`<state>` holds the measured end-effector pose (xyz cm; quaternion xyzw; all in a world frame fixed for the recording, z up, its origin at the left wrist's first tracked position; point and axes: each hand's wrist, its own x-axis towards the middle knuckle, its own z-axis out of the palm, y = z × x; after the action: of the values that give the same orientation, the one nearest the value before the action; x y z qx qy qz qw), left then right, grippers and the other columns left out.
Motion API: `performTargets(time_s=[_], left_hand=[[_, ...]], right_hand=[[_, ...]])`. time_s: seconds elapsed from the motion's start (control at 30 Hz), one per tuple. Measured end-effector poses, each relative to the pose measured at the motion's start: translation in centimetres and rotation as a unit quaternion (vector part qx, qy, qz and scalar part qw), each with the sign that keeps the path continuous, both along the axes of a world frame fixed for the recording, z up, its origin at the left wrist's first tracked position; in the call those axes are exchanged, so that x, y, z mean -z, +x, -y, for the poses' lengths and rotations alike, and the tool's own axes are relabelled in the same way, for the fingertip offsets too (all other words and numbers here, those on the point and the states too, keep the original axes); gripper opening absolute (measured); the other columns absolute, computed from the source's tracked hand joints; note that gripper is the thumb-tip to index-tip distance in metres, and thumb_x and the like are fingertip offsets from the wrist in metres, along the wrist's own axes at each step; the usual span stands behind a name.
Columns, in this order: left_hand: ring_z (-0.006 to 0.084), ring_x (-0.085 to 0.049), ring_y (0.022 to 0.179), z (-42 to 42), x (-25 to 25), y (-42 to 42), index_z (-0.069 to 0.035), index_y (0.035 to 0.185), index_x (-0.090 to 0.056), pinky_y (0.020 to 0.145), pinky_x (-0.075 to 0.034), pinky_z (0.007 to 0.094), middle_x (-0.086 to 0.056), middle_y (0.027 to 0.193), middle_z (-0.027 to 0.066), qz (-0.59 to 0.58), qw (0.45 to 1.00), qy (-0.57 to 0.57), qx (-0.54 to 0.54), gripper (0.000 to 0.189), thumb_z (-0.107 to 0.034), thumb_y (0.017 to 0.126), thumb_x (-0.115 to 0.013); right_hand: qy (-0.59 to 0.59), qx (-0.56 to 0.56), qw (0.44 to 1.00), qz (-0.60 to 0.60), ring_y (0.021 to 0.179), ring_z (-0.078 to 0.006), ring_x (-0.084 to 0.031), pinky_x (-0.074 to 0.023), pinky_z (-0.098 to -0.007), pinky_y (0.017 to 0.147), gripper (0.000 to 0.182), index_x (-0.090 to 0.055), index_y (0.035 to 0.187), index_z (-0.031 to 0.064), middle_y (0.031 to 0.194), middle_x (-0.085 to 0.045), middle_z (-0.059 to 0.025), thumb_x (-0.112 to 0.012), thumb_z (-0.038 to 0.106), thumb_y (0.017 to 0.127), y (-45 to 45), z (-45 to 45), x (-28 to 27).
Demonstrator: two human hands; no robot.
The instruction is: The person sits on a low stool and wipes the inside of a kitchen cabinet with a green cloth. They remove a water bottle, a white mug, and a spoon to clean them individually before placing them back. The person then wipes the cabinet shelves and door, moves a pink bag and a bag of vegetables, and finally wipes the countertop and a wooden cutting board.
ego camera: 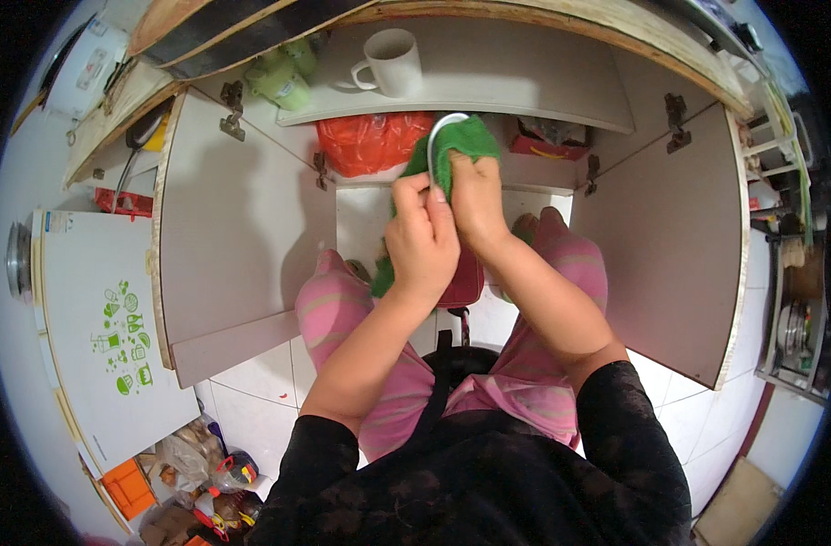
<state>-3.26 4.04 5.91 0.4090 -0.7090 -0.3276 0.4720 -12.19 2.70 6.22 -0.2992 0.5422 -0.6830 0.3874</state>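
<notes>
My left hand (pixel 422 235) pinches the edge of a white round dish (pixel 431 147), of which mainly the curved rim shows. Bunched against the dish is a green cloth (pixel 480 136), gripped by my right hand (pixel 480 194) with bent fingers. More of the cloth hangs behind my left hand. Both hands are close together in front of an open cabinet, below its shelf (pixel 511 75). On that shelf stands an upright white mug (pixel 393 65), its handle to the left. Green plastic containers (pixel 282 78) sit left of the mug.
Cabinet doors stand open at left (pixel 238 225) and right (pixel 661 246). Below the shelf are a red plastic bag (pixel 367 143) and a red box (pixel 541 147). A dark red object (pixel 464 280) lies between my knees. A white refrigerator (pixel 81 327) is at far left.
</notes>
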Motion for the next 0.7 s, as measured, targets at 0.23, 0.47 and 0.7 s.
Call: performTargets(time_s=[0.23,0.47,0.7], left_hand=[[0.0264,-0.063,0.061,0.6,-0.1,-0.2,0.002,0.104,-0.045,0.054,-0.047,0.0344,-0.061,0.073,0.0162,0.044,0.99,-0.121,-0.059,0.014,-0.004,0.091,-0.048],[0.0268,-0.066,0.066,-0.4,-1.2,-1.0,0.001,0.104,-0.045,0.056,-0.048,0.0325,-0.063,0.074,0.0176,0.091,0.99,-0.1,-0.034,0.016,-0.005,0.09,-0.05],[0.0186,-0.062,0.063,0.4,-0.9,-0.2,0.002,0.103,-0.041,0.056,-0.046,0.0286,-0.063,0.073,0.0149,0.018,0.998,-0.056,-0.016,0.015,-0.005,0.092,-0.049]], right_hand=[[-0.054,-0.052,0.997,0.003,0.063,-0.0129,-0.045,-0.0393,-0.0339,0.056,0.023,-0.052,0.075,-0.0022,0.067,-0.053,-0.006,-0.042,0.014,0.087,0.5,-0.8,-0.8],[-0.035,-0.013,0.999,-0.019,0.06,-0.0097,-0.044,-0.0388,-0.0298,0.053,0.025,-0.054,0.072,0.0002,0.065,-0.052,-0.0025,-0.045,0.015,0.091,-1.5,-0.6,-1.7],[-0.038,-0.084,0.988,0.127,0.064,-0.0072,-0.047,-0.0398,-0.0268,0.055,0.017,-0.056,0.077,0.0019,0.071,-0.054,0.0013,-0.048,0.011,0.088,-0.5,-0.7,-1.2]])
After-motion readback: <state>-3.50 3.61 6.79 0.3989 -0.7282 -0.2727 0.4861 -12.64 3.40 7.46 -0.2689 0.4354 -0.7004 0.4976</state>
